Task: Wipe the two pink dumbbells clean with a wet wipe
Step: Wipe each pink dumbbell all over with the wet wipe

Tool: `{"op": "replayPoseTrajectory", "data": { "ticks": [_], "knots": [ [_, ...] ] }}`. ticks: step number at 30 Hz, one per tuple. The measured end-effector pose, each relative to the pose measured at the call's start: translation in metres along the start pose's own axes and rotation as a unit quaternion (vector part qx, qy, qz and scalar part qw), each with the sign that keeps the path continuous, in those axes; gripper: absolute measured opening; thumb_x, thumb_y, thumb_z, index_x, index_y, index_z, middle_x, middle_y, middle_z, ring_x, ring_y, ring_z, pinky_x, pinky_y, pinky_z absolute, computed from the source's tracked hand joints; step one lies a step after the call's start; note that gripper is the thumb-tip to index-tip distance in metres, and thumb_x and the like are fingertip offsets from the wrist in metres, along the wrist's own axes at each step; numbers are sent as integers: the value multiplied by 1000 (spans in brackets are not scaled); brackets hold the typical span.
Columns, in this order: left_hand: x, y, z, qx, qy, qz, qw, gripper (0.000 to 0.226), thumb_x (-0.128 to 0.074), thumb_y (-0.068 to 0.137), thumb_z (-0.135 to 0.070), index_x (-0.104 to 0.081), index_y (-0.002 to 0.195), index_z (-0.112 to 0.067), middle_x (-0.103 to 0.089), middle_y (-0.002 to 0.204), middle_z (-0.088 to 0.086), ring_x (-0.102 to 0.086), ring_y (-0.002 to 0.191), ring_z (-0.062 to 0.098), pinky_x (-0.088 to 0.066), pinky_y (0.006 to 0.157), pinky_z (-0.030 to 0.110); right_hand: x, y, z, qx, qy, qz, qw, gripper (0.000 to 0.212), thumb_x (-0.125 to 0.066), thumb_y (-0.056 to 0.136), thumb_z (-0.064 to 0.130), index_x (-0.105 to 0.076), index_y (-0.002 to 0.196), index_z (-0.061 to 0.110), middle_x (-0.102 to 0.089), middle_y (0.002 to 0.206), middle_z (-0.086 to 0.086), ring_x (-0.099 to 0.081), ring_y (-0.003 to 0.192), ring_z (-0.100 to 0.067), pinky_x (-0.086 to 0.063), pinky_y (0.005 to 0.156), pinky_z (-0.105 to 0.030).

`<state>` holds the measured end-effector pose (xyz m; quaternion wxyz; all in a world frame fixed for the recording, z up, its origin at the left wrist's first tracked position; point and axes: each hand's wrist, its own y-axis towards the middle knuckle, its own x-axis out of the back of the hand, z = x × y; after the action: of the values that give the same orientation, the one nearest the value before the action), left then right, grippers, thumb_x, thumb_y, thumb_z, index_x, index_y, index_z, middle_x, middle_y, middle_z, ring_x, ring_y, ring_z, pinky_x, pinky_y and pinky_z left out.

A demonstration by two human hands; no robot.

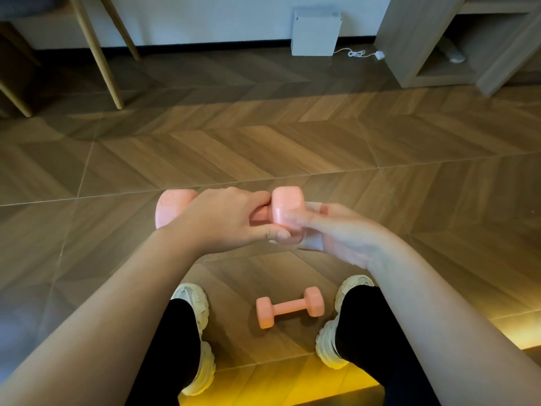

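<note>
My left hand (225,218) is wrapped around the handle of a pink dumbbell (288,205), holding it level in the air in front of me. Its left head (172,205) sticks out past my knuckles. My right hand (342,232) presses a white wet wipe (311,243) against the outer face of the right head; most of the wipe is hidden under my palm and fingers. A second pink dumbbell (290,306) lies on the wooden floor between my feet, untouched.
My two white sneakers (194,300) (332,344) flank the floor dumbbell. Wooden chair legs (98,51) stand at the far left, a white box (316,32) with a cable sits against the wall, and a low wooden shelf unit (456,45) is at the far right.
</note>
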<state>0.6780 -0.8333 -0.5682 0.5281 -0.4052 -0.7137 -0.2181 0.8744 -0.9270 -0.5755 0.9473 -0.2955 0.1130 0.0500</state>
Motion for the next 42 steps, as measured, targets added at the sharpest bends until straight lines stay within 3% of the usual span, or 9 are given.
{"op": "replayPoseTrajectory", "data": {
  "ticks": [9, 14, 18, 22, 26, 29, 32, 38, 42],
  "knots": [
    [-1, 10, 10, -25, -43, 28, 998, 57, -48, 75, -84, -54, 107, -37, -65, 94, -14, -59, 83, 10, -49, 70, 37, -8, 6, -13, 47, 4, -52, 998, 75, -91, 60, 33, -61, 127, 16, -69, 123, -6, -62, 118, -22, -42, 110, -50],
    [-3, 13, 10, -29, -50, 48, 997, 59, -50, 73, -85, -55, 108, -38, -66, 90, -15, -59, 80, 7, -48, 68, 34, -5, 7, -18, 62, 25, -68, 995, 77, -90, 60, 21, -56, 129, 26, -63, 127, -2, -66, 112, -19, -57, 84, -31],
    [-9, 13, 11, 1, -53, 49, 997, 62, -47, 69, -87, -57, 96, -32, -62, 83, -13, -57, 78, 8, -48, 68, 37, -6, 15, -24, 47, 94, -83, 991, 70, -89, 60, 17, -60, 123, 21, -72, 116, -5, -70, 104, -24, -59, 83, -39],
    [-18, 8, 5, 29, -39, -82, 995, 76, -50, 66, -81, -64, 105, -18, -63, 100, -3, -58, 94, 19, -47, 79, 40, -9, 18, -32, 20, 184, -93, 978, 57, -82, 62, 25, -63, 114, 16, -78, 89, -5, -75, 78, -20, -61, 65, -31],
    [-29, -4, -1, 9, -53, -311, 949, 40, -62, 85, -51, -62, 74, -12, -62, 73, -1, -54, 67, 19, -45, 58, 35, -7, 20, -26, 53, 197, -127, 971, 59, -78, 67, 27, -60, 122, 15, -77, 92, -7, -74, 77, -23, -60, 69, -31],
    [-31, -5, -8, 188, -197, -263, 926, 52, -52, 78, -65, -58, 64, -15, -62, 61, -2, -57, 60, 18, -48, 59, 39, -1, 19, -16, 93, 222, -127, 962, 57, -78, 77, 21, -58, 129, 10, -73, 109, -14, -71, 87, -33, -59, 74, -33],
    [-23, 10, -13, 299, -523, -144, 785, 57, -60, 76, -71, -65, 92, -16, -70, 87, 3, -62, 74, 17, -48, 67, 33, -2, 15, -12, 103, 210, -100, 967, 59, -74, 79, 27, -57, 133, 11, -68, 124, -14, -65, 101, -35, -55, 82, -35],
    [-18, 30, -24, 276, -844, -285, 360, 26, -65, 94, -26, -54, 75, -13, -65, 65, 0, -66, 63, 14, -53, 70, 28, -23, 15, -16, 75, 180, -91, 977, 66, -83, 66, 28, -62, 128, 17, -71, 116, -9, -72, 95, -25, -58, 71, -33],
    [-8, 37, -19, 278, -865, -321, 267, 35, -60, 97, -25, -41, 68, -17, -42, 46, -6, -43, 38, 9, -43, 52, 25, -35, 16, -16, 66, 111, -136, 982, 79, -87, 58, 41, -57, 130, 25, -69, 118, -1, -71, 100, -17, -59, 86, -40]
  ]
}}
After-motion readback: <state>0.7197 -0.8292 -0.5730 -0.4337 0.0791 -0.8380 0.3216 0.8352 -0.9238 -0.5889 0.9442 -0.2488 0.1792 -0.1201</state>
